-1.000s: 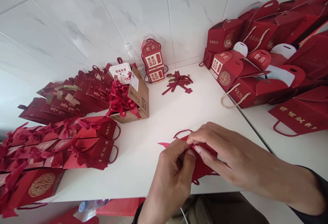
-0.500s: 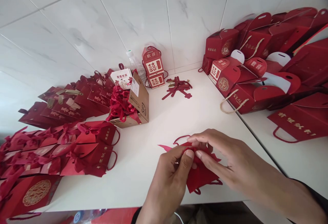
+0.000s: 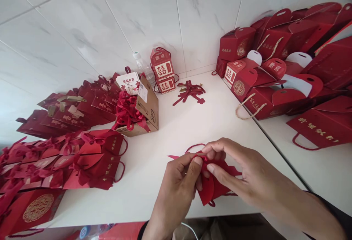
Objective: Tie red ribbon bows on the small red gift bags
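A small red gift box (image 3: 206, 191) with dark red cord handles lies near the front edge of the white table. Over its top, my left hand (image 3: 183, 177) pinches a red ribbon (image 3: 173, 157) between thumb and index finger. My right hand (image 3: 231, 163) is closed on the same ribbon from the other side, thumb and fingers together at the knot area. One ribbon end sticks out to the left, another to the right under my right hand. The fingers partly cover the ribbon's middle and the box top.
Rows of ribbon-tied red boxes (image 3: 90, 170) fill the left side. A cardboard box (image 3: 148, 111) holds loose red ribbons. Behind are a plastic bottle (image 3: 141, 66), two stacked boxes (image 3: 164, 69) and dark red strips (image 3: 189, 92). More red boxes (image 3: 275, 100) crowd the right.
My left hand has shifted slightly left, and the hands are a little farther apart over the box. More of the box top and the right ribbon end shows.
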`<state>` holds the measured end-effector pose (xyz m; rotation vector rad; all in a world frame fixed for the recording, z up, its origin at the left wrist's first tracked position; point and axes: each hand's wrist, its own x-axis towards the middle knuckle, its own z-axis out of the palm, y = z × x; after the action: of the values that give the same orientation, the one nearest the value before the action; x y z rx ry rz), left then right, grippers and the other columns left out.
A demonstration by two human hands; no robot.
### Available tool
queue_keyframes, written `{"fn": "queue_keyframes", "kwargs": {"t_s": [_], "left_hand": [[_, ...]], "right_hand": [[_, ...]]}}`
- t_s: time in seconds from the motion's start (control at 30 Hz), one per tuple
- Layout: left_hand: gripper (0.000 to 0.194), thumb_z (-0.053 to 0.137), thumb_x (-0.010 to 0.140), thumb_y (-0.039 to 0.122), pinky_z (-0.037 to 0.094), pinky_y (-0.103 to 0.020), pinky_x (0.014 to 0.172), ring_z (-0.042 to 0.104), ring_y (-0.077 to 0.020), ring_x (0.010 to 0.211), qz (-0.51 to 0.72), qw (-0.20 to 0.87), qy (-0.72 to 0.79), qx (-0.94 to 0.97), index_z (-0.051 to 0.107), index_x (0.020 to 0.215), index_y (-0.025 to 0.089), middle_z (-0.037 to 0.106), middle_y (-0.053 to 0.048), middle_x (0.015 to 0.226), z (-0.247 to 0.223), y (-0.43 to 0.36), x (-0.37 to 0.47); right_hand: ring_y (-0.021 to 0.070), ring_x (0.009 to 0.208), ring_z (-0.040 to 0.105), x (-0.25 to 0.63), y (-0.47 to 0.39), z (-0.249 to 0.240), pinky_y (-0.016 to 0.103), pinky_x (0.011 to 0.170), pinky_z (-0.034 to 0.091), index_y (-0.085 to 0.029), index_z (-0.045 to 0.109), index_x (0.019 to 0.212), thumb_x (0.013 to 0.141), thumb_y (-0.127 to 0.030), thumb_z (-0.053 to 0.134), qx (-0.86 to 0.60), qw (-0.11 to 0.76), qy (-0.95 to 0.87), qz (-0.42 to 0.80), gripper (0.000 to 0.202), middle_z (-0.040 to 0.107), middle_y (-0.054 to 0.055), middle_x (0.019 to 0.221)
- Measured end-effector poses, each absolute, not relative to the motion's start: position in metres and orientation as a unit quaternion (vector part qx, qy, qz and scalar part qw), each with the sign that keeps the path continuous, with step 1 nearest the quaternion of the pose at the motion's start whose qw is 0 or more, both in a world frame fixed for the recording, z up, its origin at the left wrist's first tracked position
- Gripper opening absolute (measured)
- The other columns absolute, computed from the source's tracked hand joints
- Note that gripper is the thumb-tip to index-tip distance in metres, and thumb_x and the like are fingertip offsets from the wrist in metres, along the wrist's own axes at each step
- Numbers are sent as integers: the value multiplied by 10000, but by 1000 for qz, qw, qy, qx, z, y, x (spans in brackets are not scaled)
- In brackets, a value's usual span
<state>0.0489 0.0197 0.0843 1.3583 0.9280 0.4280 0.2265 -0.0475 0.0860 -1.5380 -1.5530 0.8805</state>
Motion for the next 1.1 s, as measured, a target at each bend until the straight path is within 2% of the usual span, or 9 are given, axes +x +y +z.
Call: {"fn": "queue_keyframes", "kwargs": {"t_s": [0.13,0.37,0.5,0.57,0.7,0.77,0.87,1.0,1.1], "left_hand": [[413,545,1010,525,330,-232,479,426,-100,521,202,668,420,580,678,857,165,541,16,605,82,20,49],[408,558,1008,526,341,-226,487,422,-91,507,207,669,422,576,678,860,165,513,35,570,82,19,49],[403,568,1003,525,353,-226,490,436,-94,522,207,682,411,568,689,857,169,548,19,605,81,19,48],[399,565,1006,524,358,-227,495,442,-97,531,208,684,408,568,706,888,170,555,17,612,80,19,47],[416,557,1014,514,369,-229,508,449,-95,541,202,677,410,577,721,866,162,549,17,616,79,20,46],[431,554,1016,511,373,-228,508,451,-92,536,199,678,409,578,725,843,155,543,17,608,80,20,47],[425,556,1017,493,385,-221,507,482,-93,555,210,689,398,569,742,864,143,571,4,643,82,21,48],[356,588,1004,455,401,-205,512,526,-103,588,222,714,387,540,743,984,134,589,-1,644,84,22,48],[336,657,961,466,414,-198,519,536,-103,594,226,725,392,519,711,997,136,609,-1,644,84,22,47]], "right_hand": [[149,799,719,225,-46,88,237,586,525,-292,578,1089,1030,-294,540,-624,376,-584,357,70,745,-21,945],[133,782,745,223,-45,92,237,726,582,-298,559,1096,1032,-274,566,-574,391,-552,461,69,759,-64,874],[132,762,724,223,-44,86,243,735,573,-290,581,1048,1021,-242,566,-602,400,-549,419,57,735,-61,840],[136,790,715,224,-43,84,255,753,571,-286,593,1055,1016,-219,564,-613,394,-562,392,83,733,-44,885],[159,1006,684,225,-43,81,304,881,552,-293,630,1118,1031,-197,546,-584,408,-636,297,154,691,7,1081],[150,999,665,225,-43,80,293,881,545,-294,642,1092,1042,-181,534,-572,418,-653,268,164,652,8,1057],[133,958,648,224,-45,79,267,867,533,-295,640,1048,1049,-160,532,-569,427,-653,258,172,614,-1,1030],[140,1055,632,225,-48,77,270,914,506,-304,626,1079,1054,-157,531,-554,424,-667,262,177,609,0,1102],[137,1077,627,226,-49,73,272,925,495,-297,602,1064,1051,-153,532,-547,418,-668,283,161,619,-8,1114]]}}
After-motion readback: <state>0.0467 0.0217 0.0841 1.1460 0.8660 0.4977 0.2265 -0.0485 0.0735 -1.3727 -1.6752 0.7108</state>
